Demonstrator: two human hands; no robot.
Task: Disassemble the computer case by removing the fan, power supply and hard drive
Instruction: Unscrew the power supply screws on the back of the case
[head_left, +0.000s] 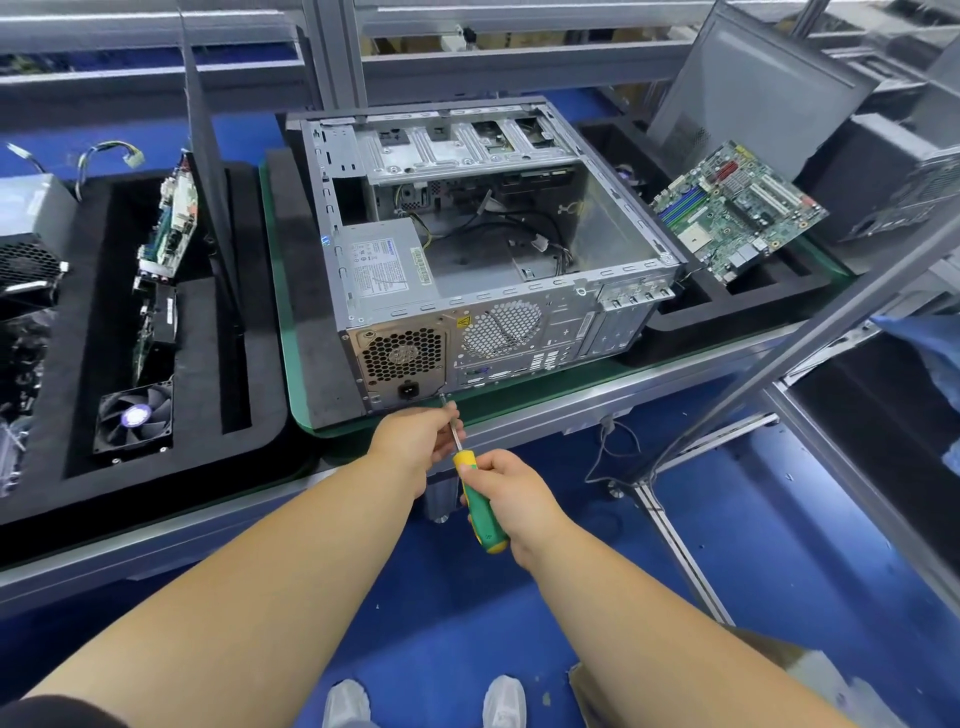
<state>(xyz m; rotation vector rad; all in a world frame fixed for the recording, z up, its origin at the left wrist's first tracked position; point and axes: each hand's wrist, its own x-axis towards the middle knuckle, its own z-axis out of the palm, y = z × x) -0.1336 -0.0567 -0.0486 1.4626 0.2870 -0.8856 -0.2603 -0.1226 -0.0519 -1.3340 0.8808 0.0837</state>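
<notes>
An open grey computer case (618, 270) lies on its side on a green mat, rear panel toward me. The power supply (384, 265) sits in its near left corner, its vent grille (402, 356) facing me. My right hand (506, 486) grips the green and yellow handle of a screwdriver (480, 506). My left hand (415, 439) pinches the metal shaft, whose tip touches the rear panel's lower edge beside the power socket (409, 389). Loose cables (519, 231) lie inside the case. A black fan (136, 418) lies in the foam tray at left.
A black foam tray (88, 364) at left holds circuit boards (169, 228) and another power supply (28, 234). A motherboard (737, 208) leans in a foam tray at right, with a grey side panel (753, 88) behind it. A metal frame bar (810, 322) slants across the right.
</notes>
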